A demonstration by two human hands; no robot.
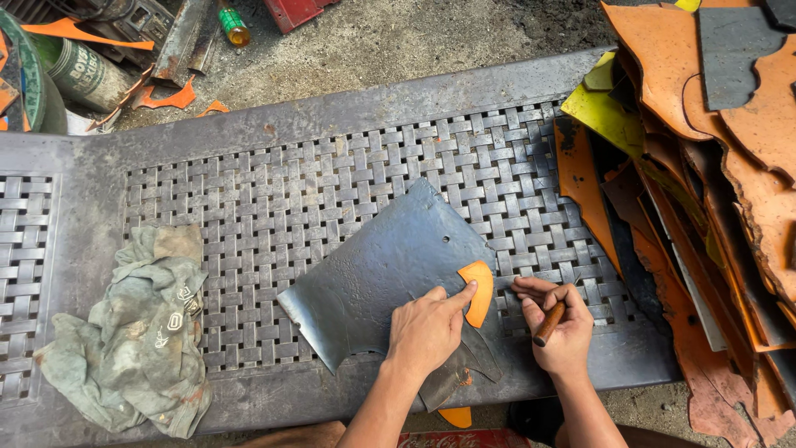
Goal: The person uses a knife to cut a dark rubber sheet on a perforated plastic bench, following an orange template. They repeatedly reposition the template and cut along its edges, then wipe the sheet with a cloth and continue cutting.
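Note:
A dark grey sheet of leather-like material (390, 265) lies flat on a metal bench with a woven lattice top (274, 191). On its right edge sits a small orange curved template piece (479, 290). My left hand (427, 328) presses fingertips on that orange piece, holding it against the sheet. My right hand (560, 323) grips a tool with a brown wooden handle (549, 323), its tip down by the template's right edge; the blade is hidden.
A crumpled grey-green rag (137, 328) lies on the bench at left. A tall pile of orange, yellow and dark sheet offcuts (705, 166) crowds the right end. Beyond the bench, on the ground, are cans (83, 75), a bottle (234, 25) and orange scraps.

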